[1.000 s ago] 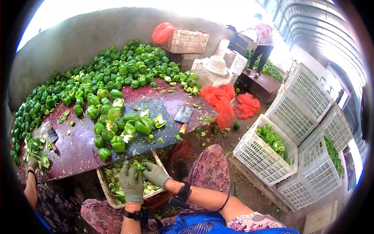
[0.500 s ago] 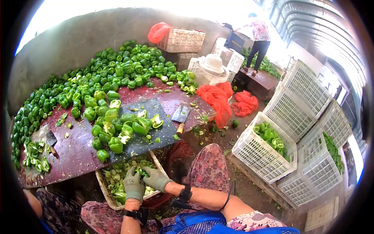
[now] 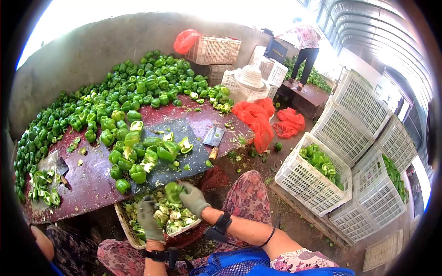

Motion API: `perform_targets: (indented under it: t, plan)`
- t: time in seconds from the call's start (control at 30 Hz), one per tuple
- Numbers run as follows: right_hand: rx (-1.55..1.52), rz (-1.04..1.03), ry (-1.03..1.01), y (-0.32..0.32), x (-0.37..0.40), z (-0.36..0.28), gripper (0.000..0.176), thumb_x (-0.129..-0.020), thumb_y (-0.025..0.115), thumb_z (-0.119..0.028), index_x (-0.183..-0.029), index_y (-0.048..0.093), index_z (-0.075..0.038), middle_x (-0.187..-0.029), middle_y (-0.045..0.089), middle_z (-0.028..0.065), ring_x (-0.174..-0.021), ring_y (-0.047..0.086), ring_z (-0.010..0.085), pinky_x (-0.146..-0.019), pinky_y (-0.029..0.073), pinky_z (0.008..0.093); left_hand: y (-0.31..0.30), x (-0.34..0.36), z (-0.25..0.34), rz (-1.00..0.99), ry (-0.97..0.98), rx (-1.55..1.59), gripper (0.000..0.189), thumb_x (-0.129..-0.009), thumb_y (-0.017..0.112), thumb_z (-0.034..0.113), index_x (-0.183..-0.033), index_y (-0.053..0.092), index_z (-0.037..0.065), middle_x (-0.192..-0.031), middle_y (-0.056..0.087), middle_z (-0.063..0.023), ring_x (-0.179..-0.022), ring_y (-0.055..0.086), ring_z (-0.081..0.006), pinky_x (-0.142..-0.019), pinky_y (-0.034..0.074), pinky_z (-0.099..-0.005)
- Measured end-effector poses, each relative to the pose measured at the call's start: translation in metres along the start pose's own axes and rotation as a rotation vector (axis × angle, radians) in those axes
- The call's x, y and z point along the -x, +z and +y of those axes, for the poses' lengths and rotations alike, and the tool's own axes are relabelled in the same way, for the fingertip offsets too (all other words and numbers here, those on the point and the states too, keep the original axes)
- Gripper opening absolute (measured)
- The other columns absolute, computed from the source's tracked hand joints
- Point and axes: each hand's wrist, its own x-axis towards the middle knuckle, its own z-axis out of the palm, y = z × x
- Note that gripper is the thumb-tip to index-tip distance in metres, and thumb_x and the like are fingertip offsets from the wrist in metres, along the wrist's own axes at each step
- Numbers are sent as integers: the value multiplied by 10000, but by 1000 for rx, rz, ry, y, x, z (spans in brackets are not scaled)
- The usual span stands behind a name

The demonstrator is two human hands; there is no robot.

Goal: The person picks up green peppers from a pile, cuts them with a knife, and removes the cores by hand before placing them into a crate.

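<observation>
My right hand (image 3: pixel 194 201), in a grey-green glove, grips a green bell pepper (image 3: pixel 174 192) by its side near the front edge of the dark board (image 3: pixel 195 158). To its left, my gloved left hand (image 3: pixel 149 218) hangs over a cream crate (image 3: pixel 186 228) of pale pepper cores and trimmings (image 3: pixel 172 212); its fingers are smeared by motion. Above the hands, several green bell peppers (image 3: pixel 137 173) lie on the board, some cut open. A cleaver (image 3: pixel 214 136) with a wooden handle rests at the board's right edge.
A large heap of peppers (image 3: pixel 152 83) covers the back of the red table (image 3: pixel 87 193). Another knife (image 3: pixel 63 170) lies at left. White crates (image 3: pixel 313 193) stand stacked at right, near red netting (image 3: pixel 253 115). A person (image 3: pixel 306 50) stands at the back; another person's knee (image 3: pixel 64 244) shows lower left.
My right hand has risen up and right from the crate with a pepper in it. My left hand has moved slightly left and apart from it.
</observation>
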Motion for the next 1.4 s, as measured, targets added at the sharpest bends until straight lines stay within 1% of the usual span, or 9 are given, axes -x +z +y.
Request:
perform_targets:
  t: [0.1,0.27,0.47,0.6,0.73,0.83,1.0,1.13,1.4]
  plan:
    - [260,419,-522,-17,2,-39,408,-870,516,-126,-1260,550,-11,-1044,656,184,-860,652,249,-814,518,383,-22,-17,-19,211,-243,506,390,-995,469,429,-1078,585,66,-1112,601,-55,-1006,573,-188,-923,471,-380]
    - [780,-345,-1097,9,47,-23,664,-865,438,-11,-1496,245,-82,-990,555,144,-746,608,219,-620,520,342,-14,-7,-25,-66,-407,688,782,-925,404,631,-1408,364,17,-1373,421,-160,-1256,436,-309,-1039,368,-443]
    - [-538,-189,-411,-114,-23,-32,186,-979,458,-63,-1074,617,-52,-951,622,35,-843,571,136,-804,498,269,-20,-8,-15,113,-344,446,724,-932,498,559,-1389,367,14,-1375,395,-157,-1296,385,-296,-1052,331,-449]
    - [293,795,-398,-286,-38,0,123,-893,489,-47,-916,608,-66,-787,599,54,-722,590,183,-677,516,319,-12,13,-2,-144,-186,464,648,-937,511,474,-1415,359,63,-1397,398,-115,-1295,400,-284,-1081,313,-448]
    - [-518,837,-188,-437,-43,59,235,-945,503,-256,-984,606,-48,-842,609,73,-743,605,193,-665,516,318,-20,20,-5,-89,14,418,523,-928,578,343,-1346,431,65,-1318,476,-79,-1241,447,-238,-1105,326,-402]
    - [-739,833,-151,-445,-49,84,319,-956,528,-338,-1032,598,-36,-843,619,84,-747,621,208,-654,522,310,2,-1,3,247,-317,529,422,-904,624,416,-1143,566,73,-1106,567,-63,-1080,539,-223,-960,425,-404]
    - [-336,174,-75,-203,-66,-13,335,-889,641,-152,-1202,568,-55,-933,665,83,-703,672,176,-574,535,286,2,-8,-13,261,-369,508,355,-932,579,368,-1134,557,76,-1103,554,-54,-1057,550,-221,-907,445,-389]
    - [166,-315,-237,-40,-78,-29,417,-889,661,-234,-1248,589,-34,-1242,620,134,-1133,581,221,-956,468,319,2,-11,-13,274,-397,517,356,-944,565,344,-1172,536,72,-1145,537,-57,-1090,541,-224,-913,445,-389]
    - [646,-350,-494,130,-117,-31,844,-755,735,-337,-1457,326,-109,-1449,390,202,-1324,388,356,-1101,327,404,1,-12,-5,325,-410,550,342,-960,528,287,-1202,529,45,-1149,561,-69,-1108,553,-228,-914,461,-371]
